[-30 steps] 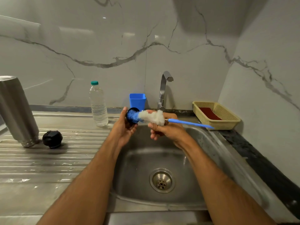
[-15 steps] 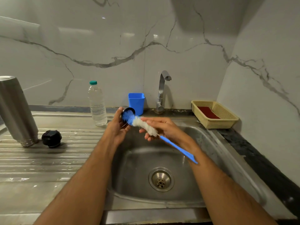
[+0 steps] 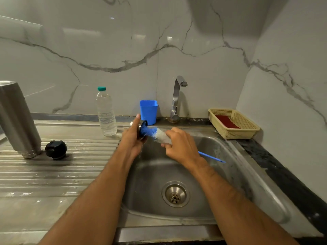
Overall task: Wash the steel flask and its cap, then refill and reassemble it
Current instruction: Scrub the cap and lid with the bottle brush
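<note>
Scrubbing over the sink [image 3: 230,174], I kept both hands close to me above the basin. My right hand [image 3: 182,147] was curled round the brush [image 3: 160,135] right at its white bristles, the fingers closed tight on the soft head while the thin blue handle stuck out to the right past my wrist. That handle looked light and whippy, so choking up near the head seemed the steadier hold. My left hand [image 3: 131,138] gripped the cap [image 3: 143,129], palm wrapped round its body and one finger standing up straight by its rim; the blue tip of the brush was pushed into its open mouth. Small, hard and wet, the cap would likely slip, so I judged a full wrap round its side was the place to take it.

Farther left, on the ribbed drainer [image 3: 53,174], the stopper [image 3: 56,149] sat just beside the flask [image 3: 17,119], which stood mouth down. Steel, rigid and probably weighty, it would want a grip round the middle. Farthest off stood the bottle [image 3: 105,112], tub [image 3: 148,111] and tap [image 3: 177,98].
</note>
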